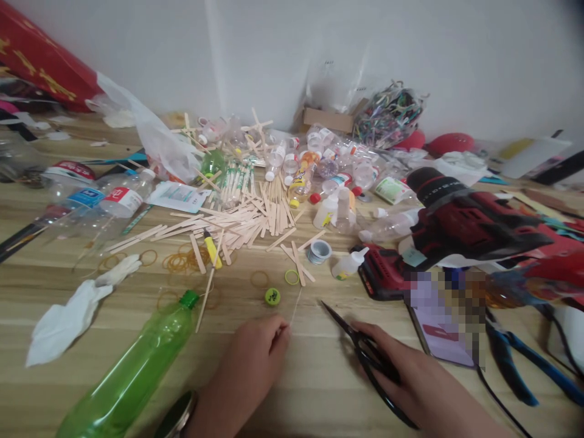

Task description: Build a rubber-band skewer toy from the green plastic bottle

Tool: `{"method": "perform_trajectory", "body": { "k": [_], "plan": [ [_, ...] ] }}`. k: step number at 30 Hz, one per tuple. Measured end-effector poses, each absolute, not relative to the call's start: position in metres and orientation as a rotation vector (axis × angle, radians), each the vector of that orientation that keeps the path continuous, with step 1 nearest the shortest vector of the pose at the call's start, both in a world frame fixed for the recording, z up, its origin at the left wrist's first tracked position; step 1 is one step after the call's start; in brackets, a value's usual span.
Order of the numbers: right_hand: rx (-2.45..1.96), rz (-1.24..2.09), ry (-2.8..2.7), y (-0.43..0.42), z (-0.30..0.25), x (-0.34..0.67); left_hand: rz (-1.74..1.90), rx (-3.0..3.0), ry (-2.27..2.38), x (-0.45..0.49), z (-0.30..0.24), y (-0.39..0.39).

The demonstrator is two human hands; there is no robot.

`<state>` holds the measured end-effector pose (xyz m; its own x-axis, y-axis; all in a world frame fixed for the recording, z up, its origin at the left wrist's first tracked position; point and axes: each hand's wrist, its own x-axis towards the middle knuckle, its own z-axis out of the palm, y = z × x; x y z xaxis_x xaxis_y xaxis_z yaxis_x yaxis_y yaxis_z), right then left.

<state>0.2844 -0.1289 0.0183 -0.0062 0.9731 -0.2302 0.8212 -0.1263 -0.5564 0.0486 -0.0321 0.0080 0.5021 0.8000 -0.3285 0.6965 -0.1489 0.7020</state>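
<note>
On the left part of the table, one green bottle is lying, with its neck pointing away. Next is the left hand, with fingers pinched on a thin pale thread. Just beyond it lies a small green disc. Then the black scissors, blades together, are held in the right hand, near a phone.

The bottom edge cuts off the green bottle and the watch. The left hand hides the near end of the thread; the right hand covers part of the scissors. Blocky pixels mask some of the phone. The cap's print is too small to read.
</note>
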Motion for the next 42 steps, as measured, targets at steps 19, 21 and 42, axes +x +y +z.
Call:
{"method": "perform_trajectory", "body": {
  "k": [19, 21, 42],
  "plan": [
    [-1.713, 1.821, -1.276, -0.101, 0.042, 0.245, 0.252, 1.707, 1.248, 0.049, 0.012, -0.028],
    [-1.697, 1.859, -1.289, -0.089, 0.037, 0.244, 0.269, 1.688, 1.242, 0.049, 0.012, -0.028],
    [-1.584, 1.896, -1.271, -0.050, 0.030, 0.242, 0.287, 1.671, 1.219, 0.048, 0.012, -0.027]
  ]
}}
